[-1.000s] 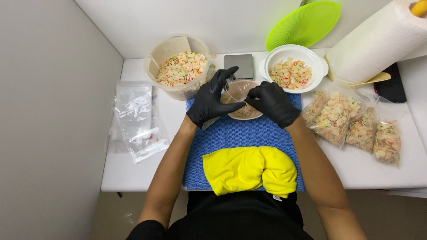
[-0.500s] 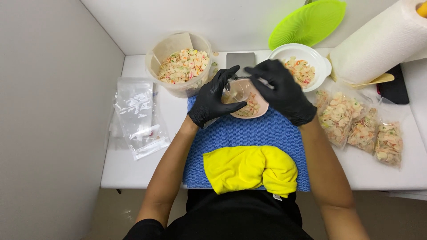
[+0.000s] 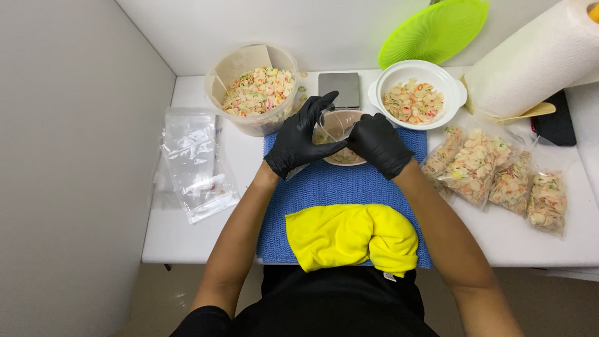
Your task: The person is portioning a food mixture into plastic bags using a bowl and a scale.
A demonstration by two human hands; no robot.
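Both hands wear black gloves. My left hand (image 3: 299, 138) and my right hand (image 3: 378, 143) together hold open a small clear plastic bag (image 3: 335, 125) over a small pinkish bowl (image 3: 344, 156) on a blue mat (image 3: 337, 187). The bag's mouth faces up and a few coloured chips lie inside it. A tall clear tub of coloured chips (image 3: 254, 90) stands just left of my left hand. A white bowl of the same chips (image 3: 417, 93) sits just beyond my right hand.
A yellow cloth (image 3: 352, 236) lies on the mat's near edge. Empty clear bags (image 3: 193, 159) are stacked at left. Several filled bags (image 3: 499, 178) lie at right. A grey scale (image 3: 339, 88), green lid (image 3: 433, 31), paper towel roll (image 3: 536, 59) and black object (image 3: 555, 125) stand at the back.
My right hand reached toward the white bowl half a second ago and has come back to the bag over the small bowl. My left hand stayed on the bag.
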